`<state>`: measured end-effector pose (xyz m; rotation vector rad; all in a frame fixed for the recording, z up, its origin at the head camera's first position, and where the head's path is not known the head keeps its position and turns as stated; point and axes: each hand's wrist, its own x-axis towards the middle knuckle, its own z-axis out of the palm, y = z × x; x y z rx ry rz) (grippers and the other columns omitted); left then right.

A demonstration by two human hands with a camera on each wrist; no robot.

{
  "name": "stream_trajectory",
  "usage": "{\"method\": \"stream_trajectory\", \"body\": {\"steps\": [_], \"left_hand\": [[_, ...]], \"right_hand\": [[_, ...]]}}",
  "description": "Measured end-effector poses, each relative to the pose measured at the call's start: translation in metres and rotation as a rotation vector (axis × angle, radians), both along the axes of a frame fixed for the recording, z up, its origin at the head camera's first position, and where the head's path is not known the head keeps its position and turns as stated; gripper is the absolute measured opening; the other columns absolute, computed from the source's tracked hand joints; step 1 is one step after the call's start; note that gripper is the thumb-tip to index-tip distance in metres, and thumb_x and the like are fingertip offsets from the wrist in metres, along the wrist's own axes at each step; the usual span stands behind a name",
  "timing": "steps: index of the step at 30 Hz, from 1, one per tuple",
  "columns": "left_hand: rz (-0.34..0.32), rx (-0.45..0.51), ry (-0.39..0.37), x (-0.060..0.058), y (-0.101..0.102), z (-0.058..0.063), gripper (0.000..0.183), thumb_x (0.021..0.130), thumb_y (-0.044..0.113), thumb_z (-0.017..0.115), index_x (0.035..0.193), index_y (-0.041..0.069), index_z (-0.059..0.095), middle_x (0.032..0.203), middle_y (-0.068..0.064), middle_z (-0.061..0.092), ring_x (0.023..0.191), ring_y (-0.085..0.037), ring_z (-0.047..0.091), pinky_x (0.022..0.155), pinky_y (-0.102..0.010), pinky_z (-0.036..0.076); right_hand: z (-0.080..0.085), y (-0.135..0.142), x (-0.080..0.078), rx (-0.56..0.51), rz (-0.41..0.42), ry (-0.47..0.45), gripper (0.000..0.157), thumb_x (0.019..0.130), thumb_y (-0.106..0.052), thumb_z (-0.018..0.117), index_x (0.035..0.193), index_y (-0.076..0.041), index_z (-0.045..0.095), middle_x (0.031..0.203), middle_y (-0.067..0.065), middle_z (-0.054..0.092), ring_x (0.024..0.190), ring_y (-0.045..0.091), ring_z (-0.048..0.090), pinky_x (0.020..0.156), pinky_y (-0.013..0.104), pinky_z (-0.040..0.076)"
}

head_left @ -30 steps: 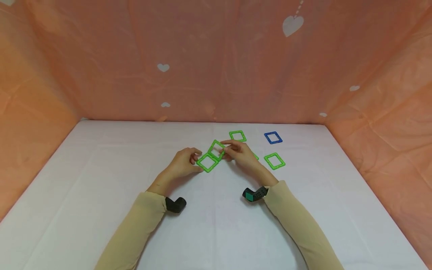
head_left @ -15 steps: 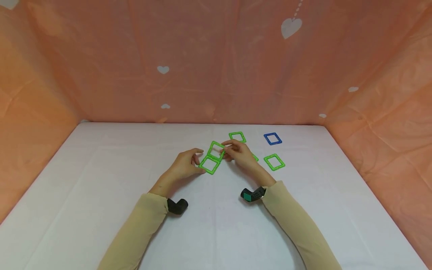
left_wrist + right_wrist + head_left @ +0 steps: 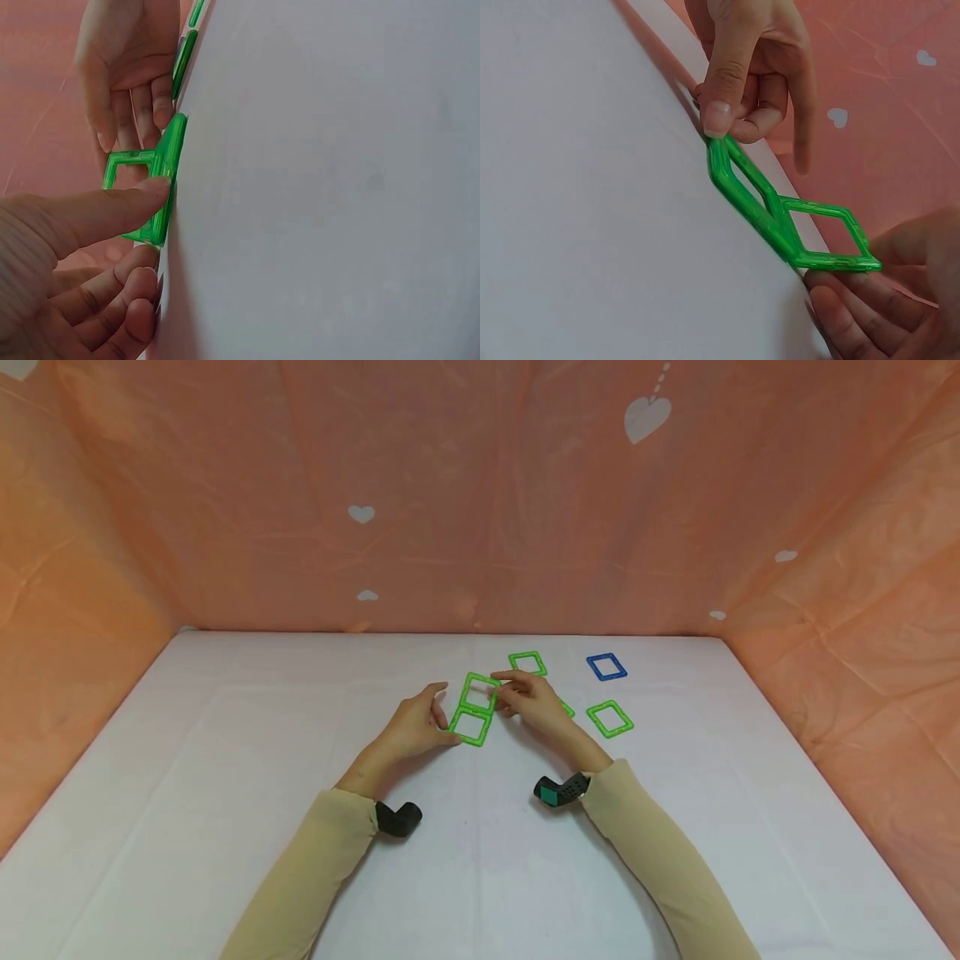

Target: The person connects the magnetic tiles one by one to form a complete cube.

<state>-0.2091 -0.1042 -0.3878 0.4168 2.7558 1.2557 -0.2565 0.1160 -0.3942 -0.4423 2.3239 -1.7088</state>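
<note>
2 joined green frames between the hands: left hand pinches the near one, right hand the far. To the right: 3 loose green squares (1 partly hidden), 1 blue square.

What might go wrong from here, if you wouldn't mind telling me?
The lower green square and upper green square meet along one edge, so they might fold or separate there. The left hand has its thumb at a corner of the lower one, a hold that could slip. In the head view, the right hand covers part of another green square, which might get nudged unseen.
</note>
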Motion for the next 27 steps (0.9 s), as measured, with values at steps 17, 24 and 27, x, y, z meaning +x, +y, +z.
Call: {"method": "stream_trajectory", "body": {"steps": [17,24,27], "left_hand": [[0.044,-0.049,-0.031,-0.0044,0.0073,-0.0028,0.093,0.07,0.015,0.085,0.144,-0.005,0.032,0.095,-0.013,0.062,0.072,-0.017,0.054,0.073,-0.03,0.045],[0.054,-0.01,-0.033,-0.0048,0.0083,-0.003,0.1,0.07,0.012,0.085,0.149,0.0,0.025,0.113,-0.018,0.054,0.076,-0.019,0.056,0.068,-0.027,0.046],[0.051,-0.003,-0.029,-0.0048,0.0088,-0.0025,0.1,0.07,0.011,0.085,0.149,0.001,0.025,0.111,-0.018,0.054,0.075,-0.018,0.055,0.065,-0.025,0.045]], "right_hand": [[0.0008,-0.0038,0.001,0.05,0.052,0.053,0.048,0.096,-0.01,0.057,0.14,0.001,0.045,0.121,0.026,0.061,0.1,0.033,0.065,0.079,0.033,0.056],[0.0026,-0.0079,0.0018,0.022,0.046,0.028,0.051,0.095,-0.011,0.058,0.142,0.0,0.043,0.126,0.026,0.059,0.108,0.037,0.062,0.084,0.038,0.055],[0.0022,-0.0088,0.0018,0.012,0.048,0.019,0.051,0.095,-0.012,0.058,0.143,-0.001,0.042,0.127,0.026,0.058,0.111,0.037,0.061,0.086,0.038,0.055]]}}
